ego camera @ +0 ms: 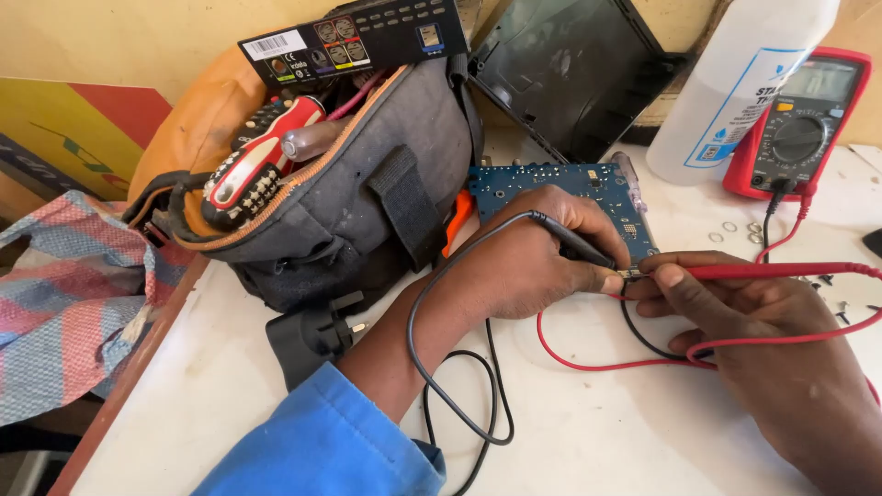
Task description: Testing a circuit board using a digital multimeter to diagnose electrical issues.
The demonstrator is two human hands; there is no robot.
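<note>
Probing step: your left hand pinches the black probe, right hand grips the red probe, both tips meeting at the blue circuit board's edge; next, steady contact.

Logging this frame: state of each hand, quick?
Left hand: closed on the black probe, tip at the blue circuit board.
Right hand: closed on the red probe.

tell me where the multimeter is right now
In the head view the red multimeter stands at the upper right of the white table, leaning against the wall just right of the white plastic bottle, beyond the blue circuit board.
</note>
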